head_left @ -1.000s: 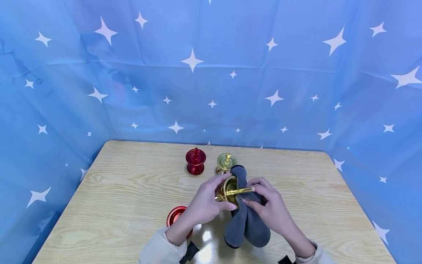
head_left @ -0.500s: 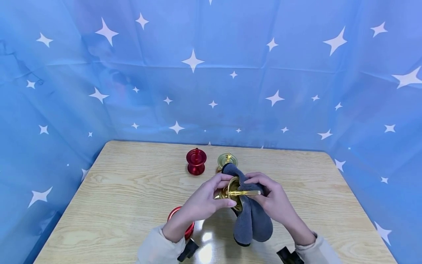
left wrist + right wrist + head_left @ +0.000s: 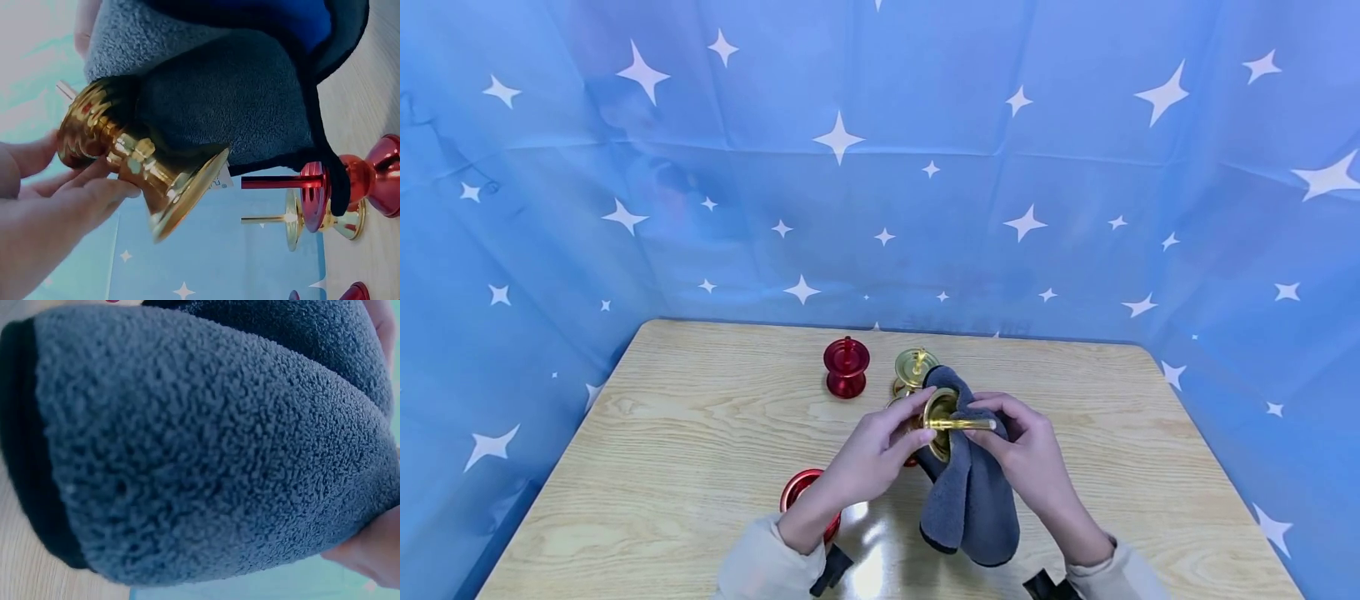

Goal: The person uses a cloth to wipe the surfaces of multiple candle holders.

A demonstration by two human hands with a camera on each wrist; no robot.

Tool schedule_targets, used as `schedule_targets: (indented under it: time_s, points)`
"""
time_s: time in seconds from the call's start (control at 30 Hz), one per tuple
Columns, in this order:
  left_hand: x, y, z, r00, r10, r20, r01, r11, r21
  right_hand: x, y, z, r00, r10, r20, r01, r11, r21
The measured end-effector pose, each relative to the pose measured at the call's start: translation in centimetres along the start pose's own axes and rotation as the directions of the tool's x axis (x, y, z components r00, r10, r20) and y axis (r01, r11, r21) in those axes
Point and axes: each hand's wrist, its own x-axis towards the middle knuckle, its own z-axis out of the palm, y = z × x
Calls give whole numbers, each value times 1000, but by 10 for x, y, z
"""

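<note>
Flared gold metallic stand (image 3: pixel 156 172): pinched, left hand (image 3: pixel 868 454). Black-edged grey fleece (image 3: pixel 970 500): gripped, right hand (image 3: pixel 1032 446), touching stand. Wood-grain table (image 3: pixel 722 400): far edge well apart.

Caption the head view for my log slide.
Left hand grips a tilted gold candlestick as the right hand holds a gray cloth against it, above a wooden table.

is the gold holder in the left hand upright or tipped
Tipped: the gold holder leans in the left hand, its spike pointing rightward in the head view.
</note>
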Motion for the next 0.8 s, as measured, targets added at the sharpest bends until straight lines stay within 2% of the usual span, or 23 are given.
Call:
schedule_targets:
  time_s: [0.1,0.23,0.3,0.4,0.43,0.5,0.57,0.63,0.7,0.73,0.8]
  points:
    - [-1,1,1,999,47,8,-47,991,123,-1,-1,1,999,37,-21,-37,999,0]
    - [-1,1,3,999,47,-5,-46,985,165,-3,0,3,999,37,-28,-37,999,1]
    - [0,-1,3,1000,23,-10,-21,989,148,-3,2,4,1000,-12,-18,12,1000,-4]
    - [0,-2,0,999,-39,19,38,997,69,-1,7,3,987,-159,24,160,986,-45]
    - [0,-2,-1,997,-62,42,60,997,40,0,9,2,975,-218,44,221,973,-67]
    - [0,-3,-3,991,-93,95,93,996,1,4,12,0,936,-339,93,349,929,-127]
    - [0,-3,-4,983,-104,150,108,994,-20,10,15,0,879,-451,153,474,863,-176]
    - [1,-3,-5,975,-107,195,113,993,-19,14,17,-1,826,-523,209,559,809,-184]
    - [1,-4,-5,971,-102,215,111,993,-27,18,18,-1,785,-569,243,613,772,-171]
    - [1,-4,-5,971,-104,216,114,993,-36,19,18,-1,774,-580,252,625,763,-163]
    - [1,-5,-5,971,-114,209,128,990,-55,18,19,0,773,-584,246,627,762,-164]
